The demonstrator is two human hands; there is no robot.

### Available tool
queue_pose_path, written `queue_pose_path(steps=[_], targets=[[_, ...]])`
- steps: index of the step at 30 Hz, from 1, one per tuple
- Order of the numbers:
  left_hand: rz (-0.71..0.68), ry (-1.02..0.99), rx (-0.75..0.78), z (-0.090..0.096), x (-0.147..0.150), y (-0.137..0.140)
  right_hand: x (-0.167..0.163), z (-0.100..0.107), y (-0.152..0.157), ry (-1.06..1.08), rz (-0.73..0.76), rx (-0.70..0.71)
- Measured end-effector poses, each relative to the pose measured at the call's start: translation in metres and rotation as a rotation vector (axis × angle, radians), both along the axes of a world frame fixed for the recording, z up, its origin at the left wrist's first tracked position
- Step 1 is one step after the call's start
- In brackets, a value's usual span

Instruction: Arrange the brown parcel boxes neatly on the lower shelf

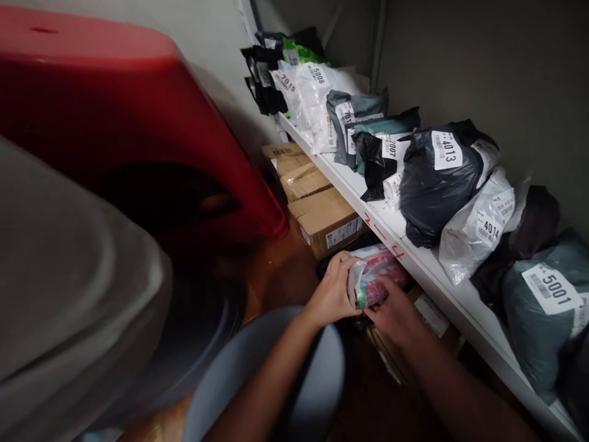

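Under the front edge of the white shelf, low over the floor, both hands close on a soft plastic-wrapped parcel with pink, white and green showing through the wrap. The left hand has its grip pressed onto the parcel's near left end, fingers curled over the top and thumb on the side. The right hand holds it from below and to the right, fingers tucked under the wrapping; how tightly they press cannot be told. Both forearms reach forward from the bottom of the view, angled toward each other, the wrists nearly touching.

The parcel's long axis runs from the hands up and to the right, its far end pointing at the shelf edge, where red marks are written.

Just beyond the left hand sits a cardboard box on the floor, with two more boxes behind it in a row. The shelf carries labelled mail bags: a black one marked 4013, a clear one marked 4014, a teal one marked 5001. A red plastic stool looms at left.
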State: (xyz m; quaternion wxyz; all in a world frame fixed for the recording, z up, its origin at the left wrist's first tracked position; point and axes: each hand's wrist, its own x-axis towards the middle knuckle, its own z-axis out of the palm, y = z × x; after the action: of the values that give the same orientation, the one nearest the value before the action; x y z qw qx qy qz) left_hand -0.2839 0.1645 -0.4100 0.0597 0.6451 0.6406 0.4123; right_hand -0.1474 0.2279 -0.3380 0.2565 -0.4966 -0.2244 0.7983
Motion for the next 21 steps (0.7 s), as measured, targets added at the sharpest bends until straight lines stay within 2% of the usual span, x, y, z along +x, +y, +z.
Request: queue_pose_path(steps=[2, 7, 12, 15, 17, 20, 21], targets=[[0.038, 0.007, 0.026, -0.002, 0.005, -0.003, -0.012, 0.002, 0.002, -0.032, -0.049, -0.028], [0.180, 0.081, 0.103, -0.004, -0.007, 0.006, -0.024, -0.003, 0.012, -0.076, 0.058, 0.043], [0.268, 0.090, 0.106, -0.009, -0.038, 0.030, -0.054, -0.005, 0.048, -0.141, 0.284, 0.194], [0.288, 0.046, 0.084, -0.013, -0.039, 0.032, -0.042, -0.003, 0.052, -0.174, 0.381, 0.222], [0.293, 0.030, 0.083, -0.014, -0.034, 0.030, -0.008, 0.000, 0.036, -0.222, 0.453, 0.452], [0.292, 0.015, 0.066, -0.015, -0.030, 0.027, 0.070, -0.006, -0.007, -0.366, 0.544, 1.139], [0.289, 0.008, 0.060, -0.015, -0.029, 0.027, 0.097, -0.013, -0.022, -0.464, 0.480, 1.335]])
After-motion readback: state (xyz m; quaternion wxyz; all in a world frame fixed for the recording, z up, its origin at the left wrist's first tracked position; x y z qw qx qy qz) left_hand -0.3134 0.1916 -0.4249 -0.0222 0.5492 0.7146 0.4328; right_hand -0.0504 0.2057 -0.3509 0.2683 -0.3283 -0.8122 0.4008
